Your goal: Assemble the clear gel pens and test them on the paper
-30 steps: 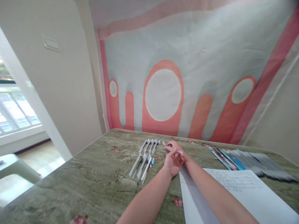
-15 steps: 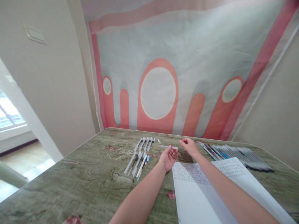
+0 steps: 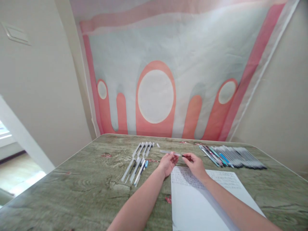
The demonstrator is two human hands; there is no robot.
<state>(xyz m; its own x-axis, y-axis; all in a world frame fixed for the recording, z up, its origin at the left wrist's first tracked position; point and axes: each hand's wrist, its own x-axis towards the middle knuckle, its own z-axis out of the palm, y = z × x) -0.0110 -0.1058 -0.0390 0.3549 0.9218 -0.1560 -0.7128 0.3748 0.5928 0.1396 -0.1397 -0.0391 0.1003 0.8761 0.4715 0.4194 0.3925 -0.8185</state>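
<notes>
Closed around a clear pen barrel (image 3: 165, 151), my left hand (image 3: 166, 165) is above the table with its palm turned up. The barrel lies nearly level and points left. My right hand (image 3: 196, 164) pinches a small black piece (image 3: 183, 156) close to the barrel's right end; whether the two touch, I cannot tell. Left of my hands are two groups of pen parts: clear tubes with black pieces (image 3: 143, 149) farther back, and pale tubes and refills (image 3: 135, 170) nearer me. A little white piece (image 3: 158, 145) lies beside the back group.
A sheet with handwriting (image 3: 204, 205) lies under my right forearm. Several clear pens with dark ends (image 3: 243, 157) and coloured pens (image 3: 214, 155) are lined up at the right. The wood-patterned table (image 3: 81, 183) ends at a patterned wall covering (image 3: 156, 96).
My right hand has come down and closer to the barrel's right end, and a black piece now shows in its fingers. The view has shifted slightly to the right.
</notes>
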